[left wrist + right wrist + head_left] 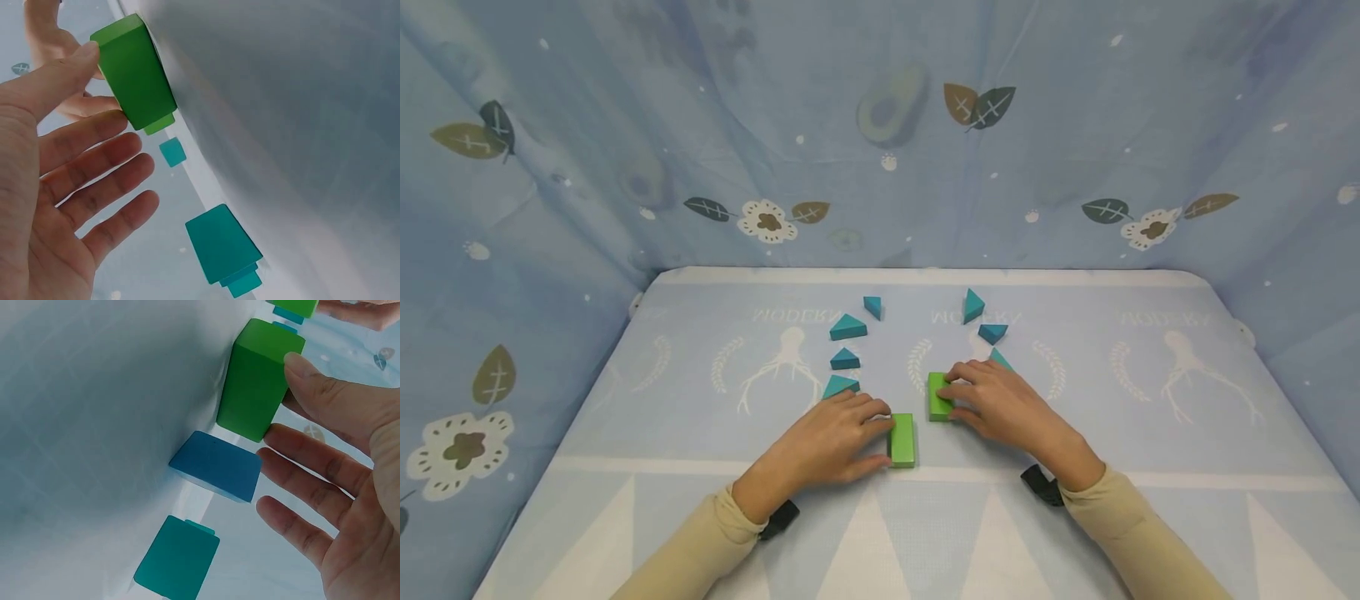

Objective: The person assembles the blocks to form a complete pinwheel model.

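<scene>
Two green rectangular blocks lie near the middle of the table. My left hand [838, 442] touches the left side of the nearer green block [902, 442] with thumb and index fingertips. In the left wrist view its other fingers [119, 187] spread loosely beside that block [137, 75]. Slightly farther away and to the right, my right hand [996, 400] has its thumb and fingertips along the right side of the other green block [937, 398]. The right wrist view shows the thumb [312, 378] at that block's [253, 384] upper corner, with the remaining fingers extended.
Several teal triangular blocks [848, 328] form a column beyond my left hand. Three more, among them a teal triangle [973, 307], lie beyond my right hand, which partly covers the closest one [1000, 359]. A patterned cloth [880, 192] hangs behind the table [1075, 533].
</scene>
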{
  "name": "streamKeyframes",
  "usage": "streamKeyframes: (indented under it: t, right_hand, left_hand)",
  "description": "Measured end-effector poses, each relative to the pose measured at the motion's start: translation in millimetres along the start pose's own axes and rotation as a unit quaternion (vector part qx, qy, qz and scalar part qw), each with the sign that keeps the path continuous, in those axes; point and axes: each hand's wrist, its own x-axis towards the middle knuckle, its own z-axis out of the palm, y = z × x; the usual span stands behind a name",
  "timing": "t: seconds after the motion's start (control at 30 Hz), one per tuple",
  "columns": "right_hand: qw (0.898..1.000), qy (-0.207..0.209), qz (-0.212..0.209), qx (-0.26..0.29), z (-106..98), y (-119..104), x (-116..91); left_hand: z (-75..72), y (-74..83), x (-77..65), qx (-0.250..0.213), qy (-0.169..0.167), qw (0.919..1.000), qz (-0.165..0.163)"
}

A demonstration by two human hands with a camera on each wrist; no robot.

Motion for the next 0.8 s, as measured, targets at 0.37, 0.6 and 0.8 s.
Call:
streamKeyframes:
  t: [0.37, 0.6, 0.8]
  right_hand:
    - [1.0, 0.005, 0.008, 0.0, 3.4, -1.3, 1.6]
    - [1.0, -0.004, 0.015, 0.009, 2.3, -1.1, 0.7]
    - [1.0, -0.01, 0.018, 0.014, 2.1, -1.1, 0.1]
  left_hand:
    - [1.4, 4.9, 3.0, -0.028, 0.003, 0.9996, 0.01]
    - [2.4, 6.7, 4.6, -0.031, 0.02, 0.9993, 0.013]
    - [2.5, 6.7, 5.2, -0.035, 0.015, 0.9992, 0.011]
